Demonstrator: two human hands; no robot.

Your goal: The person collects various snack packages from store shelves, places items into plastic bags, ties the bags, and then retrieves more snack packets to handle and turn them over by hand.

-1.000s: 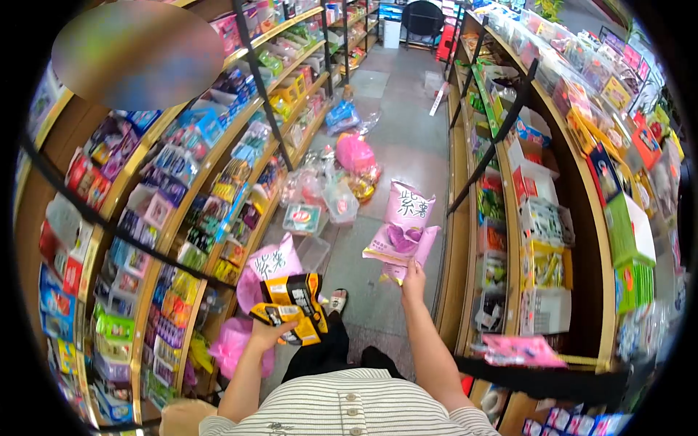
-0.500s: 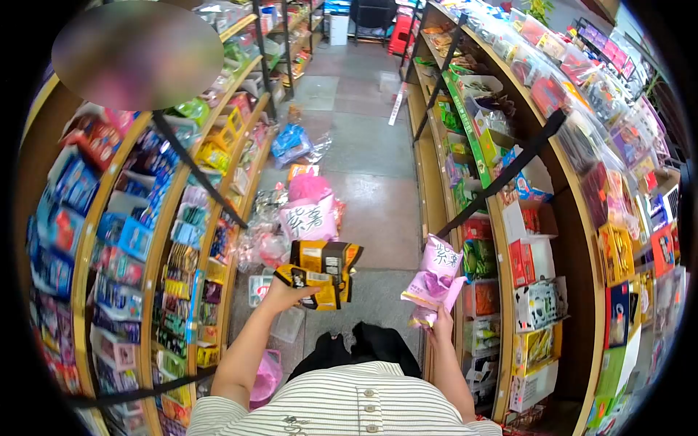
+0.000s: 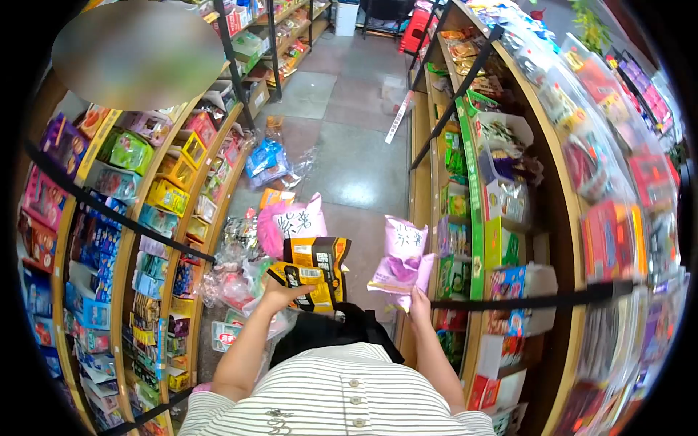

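Observation:
My left hand is closed around black-and-yellow snack bags, seemingly more than one, with the thumb across the front. My right hand grips the lower edge of pink-purple snack bags printed with purple potato pictures and dark characters; at least two overlap there. Beyond the left hand, a similar pink bag rests on the floor pile beside a bright pink item. The left hand's bags partly cover this pile.
Shelves of packaged snacks line the left side, and wooden shelves with boxes and bags line the right. Clear plastic-wrapped items and a blue package lie along the left floor. Black straps cross the shelf fronts.
The view has shifted forward along the aisle. My right hand has brought the pink-purple bags inward, closer to the black-and-yellow ones. Both hands keep their hold.

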